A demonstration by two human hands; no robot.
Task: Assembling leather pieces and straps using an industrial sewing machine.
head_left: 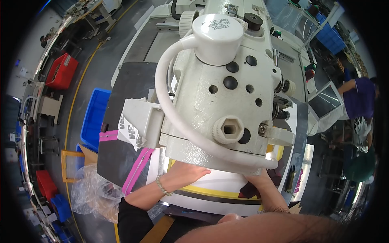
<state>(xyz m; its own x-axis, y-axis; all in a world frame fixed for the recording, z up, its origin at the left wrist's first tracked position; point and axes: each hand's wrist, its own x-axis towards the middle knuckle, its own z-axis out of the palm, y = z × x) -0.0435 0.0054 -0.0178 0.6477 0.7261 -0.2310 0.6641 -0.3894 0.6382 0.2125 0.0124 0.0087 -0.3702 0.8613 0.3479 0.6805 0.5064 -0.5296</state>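
Note:
A white sewing machine head [214,101] fills the middle, a white cable looped across it. Beneath its front lies a white sheet [219,180] with a yellow edged strip [214,190]. My left hand [182,175], bracelet at the wrist, rests at this sheet, thumb stretched out; its other fingers are hidden by the machine. Dark maroon fabric [251,188] lies against my right hand [261,180], whose fingers are mostly hidden under the machine, so I cannot tell its grip. A pink zipper strip [135,172] lies left on the dark table extension [113,158].
A blue bin [94,117], crumpled clear plastic [93,194] and a yellow-framed mesh [71,166] are at left. Red crates [60,73] stand across the aisle. At right are a laptop-like screen [324,101] and a co-worker in purple [360,97].

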